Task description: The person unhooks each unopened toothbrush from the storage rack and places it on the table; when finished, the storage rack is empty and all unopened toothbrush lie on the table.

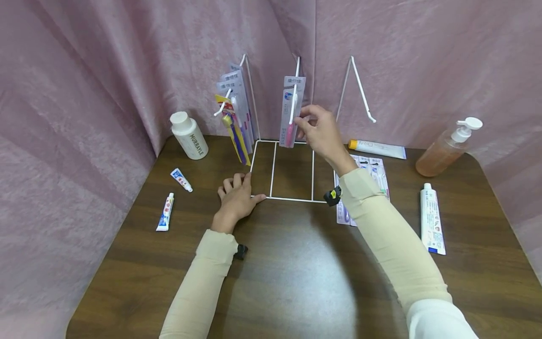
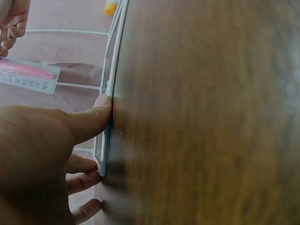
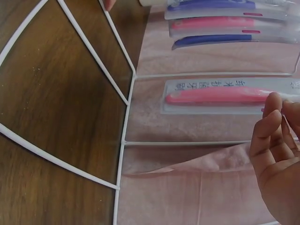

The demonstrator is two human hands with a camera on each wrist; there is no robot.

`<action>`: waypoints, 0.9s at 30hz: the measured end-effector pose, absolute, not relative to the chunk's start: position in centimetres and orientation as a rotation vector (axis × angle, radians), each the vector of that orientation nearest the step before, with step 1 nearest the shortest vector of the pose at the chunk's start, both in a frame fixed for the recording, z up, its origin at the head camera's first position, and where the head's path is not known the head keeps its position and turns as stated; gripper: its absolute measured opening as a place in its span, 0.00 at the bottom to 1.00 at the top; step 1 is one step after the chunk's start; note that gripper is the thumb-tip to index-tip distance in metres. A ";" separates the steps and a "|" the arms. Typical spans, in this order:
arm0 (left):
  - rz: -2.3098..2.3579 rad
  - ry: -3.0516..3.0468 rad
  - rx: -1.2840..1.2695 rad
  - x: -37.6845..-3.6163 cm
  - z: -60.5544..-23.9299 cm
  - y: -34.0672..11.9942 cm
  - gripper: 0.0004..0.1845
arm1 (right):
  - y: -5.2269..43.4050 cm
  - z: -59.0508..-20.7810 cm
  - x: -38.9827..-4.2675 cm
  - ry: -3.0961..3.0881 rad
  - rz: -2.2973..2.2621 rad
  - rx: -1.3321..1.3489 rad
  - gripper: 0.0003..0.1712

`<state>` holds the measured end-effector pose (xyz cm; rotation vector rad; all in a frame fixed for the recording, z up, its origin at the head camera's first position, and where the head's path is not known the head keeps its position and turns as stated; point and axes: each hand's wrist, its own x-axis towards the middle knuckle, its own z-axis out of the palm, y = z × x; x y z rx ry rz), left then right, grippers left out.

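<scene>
A white wire rack (image 1: 292, 199) with three tall hooks stands at the back of the table. On the middle hook hangs a packaged toothbrush (image 1: 286, 113) with a pink handle. My right hand (image 1: 320, 130) pinches this package at its right edge, thumb and forefinger together in the right wrist view. At the rack's front left corner my left hand (image 1: 236, 203) rests with fingers spread, its thumb (image 2: 101, 110) pressing the front wire. Several packaged toothbrushes (image 1: 243, 101) hang on the left hook, a yellow-backed one (image 1: 235, 132) foremost.
More packaged toothbrushes (image 1: 377, 172) lie partly hidden under my right forearm. An orange-capped tube (image 1: 377, 148), a pump bottle (image 1: 442, 153) and a large toothpaste tube (image 1: 432, 216) are on the right. A white bottle (image 1: 190, 136) and two small tubes (image 1: 166, 212) sit left.
</scene>
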<state>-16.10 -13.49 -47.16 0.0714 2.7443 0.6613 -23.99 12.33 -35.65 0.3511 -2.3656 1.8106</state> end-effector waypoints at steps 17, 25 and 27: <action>0.670 2.746 0.069 -15.8 -47.0 -13.3 0.52 | 13.7 -35.5 -23.5 -2.271 1.783 0.312 0.10; 0.672 2.754 0.074 -15.9 -47.2 -13.5 0.52 | 15.8 -36.5 -22.1 -2.360 1.738 0.248 0.11; 0.674 2.752 0.074 -16.0 -47.2 -13.5 0.53 | 16.7 -37.0 -21.6 -2.404 1.713 0.206 0.11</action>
